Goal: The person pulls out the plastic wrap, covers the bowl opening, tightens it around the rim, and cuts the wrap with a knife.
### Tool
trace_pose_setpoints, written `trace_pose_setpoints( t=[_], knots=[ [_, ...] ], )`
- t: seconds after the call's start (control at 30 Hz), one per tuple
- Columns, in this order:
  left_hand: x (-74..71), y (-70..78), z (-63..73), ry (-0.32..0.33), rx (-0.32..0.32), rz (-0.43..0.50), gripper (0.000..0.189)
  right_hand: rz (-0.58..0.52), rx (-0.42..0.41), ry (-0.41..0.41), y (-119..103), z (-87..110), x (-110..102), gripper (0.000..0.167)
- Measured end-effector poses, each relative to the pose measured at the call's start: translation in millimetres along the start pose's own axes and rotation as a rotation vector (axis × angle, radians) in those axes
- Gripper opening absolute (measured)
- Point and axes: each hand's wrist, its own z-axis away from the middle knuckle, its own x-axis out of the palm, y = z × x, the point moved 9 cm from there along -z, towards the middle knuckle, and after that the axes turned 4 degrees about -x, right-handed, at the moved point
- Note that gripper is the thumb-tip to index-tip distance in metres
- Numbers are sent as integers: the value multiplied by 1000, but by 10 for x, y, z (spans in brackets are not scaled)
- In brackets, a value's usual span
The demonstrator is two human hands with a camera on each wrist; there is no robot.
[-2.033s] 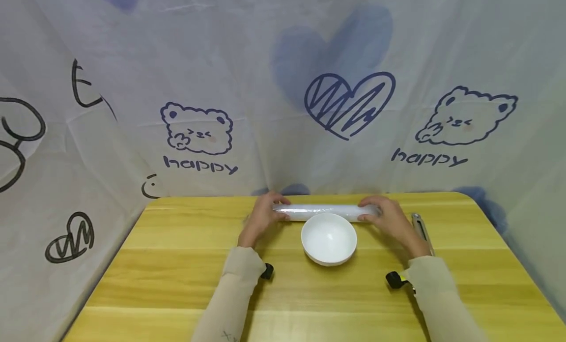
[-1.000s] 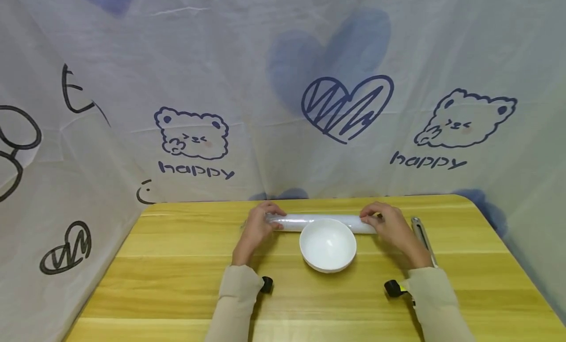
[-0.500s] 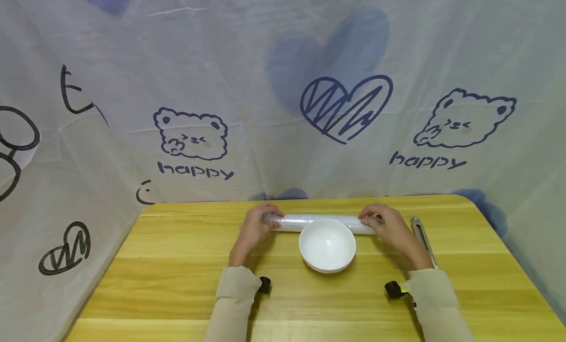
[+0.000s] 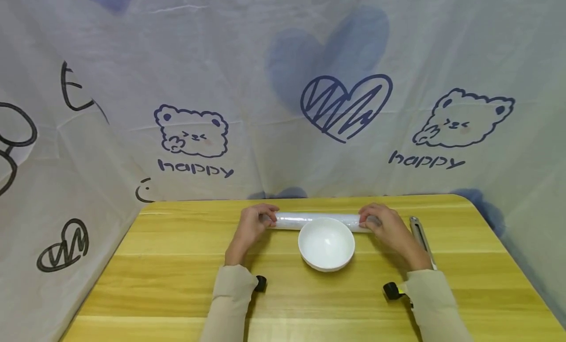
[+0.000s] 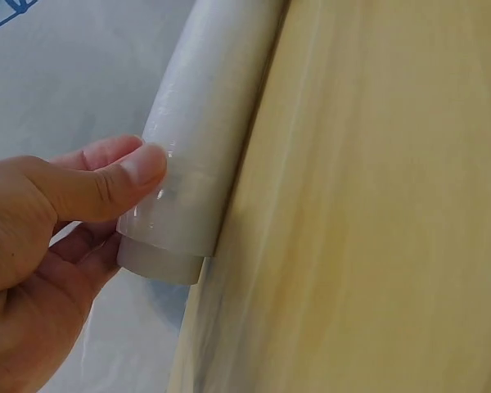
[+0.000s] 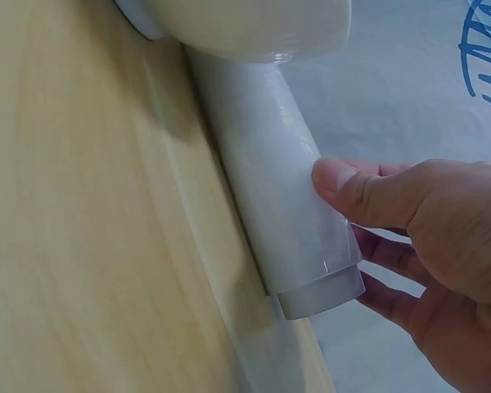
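Observation:
A roll of cling film (image 4: 292, 220) lies crosswise near the table's back edge, partly hidden behind a white bowl (image 4: 326, 244). My left hand (image 4: 254, 224) grips the roll's left end; in the left wrist view the thumb (image 5: 143, 166) presses on the film, close to the bare core (image 5: 159, 260), with fingers behind. At the other end my right hand (image 4: 384, 224) holds the roll, its thumb (image 6: 335, 176) on the film and fingers curled behind. A translucent strip of film (image 6: 266, 352) shows on the table beside the roll in the right wrist view.
To the right of my right hand lies a slim metal utility knife (image 4: 420, 234), partly covered by the forearm. The wooden table (image 4: 168, 283) ends at a printed cloth (image 4: 265, 111) hung behind and along both sides. Black wrist cameras (image 4: 391, 290) jut inward from the sleeves.
Since two seconds ago the roll has come slightly nearer to me. My left hand has slid outward to its left end. The right hand keeps its hold; the bowl stays put.

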Motion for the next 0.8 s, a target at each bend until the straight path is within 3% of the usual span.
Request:
trace_pose_setpoints(
  t=[0.33, 0.8],
  knots=[
    [11, 46, 5, 7, 64, -29, 10, 22, -51, 27, -23, 29, 23, 6],
    [15, 27, -2, 32, 64, -120, 9, 60, -26, 101, -38, 20, 23, 4]
  ],
)
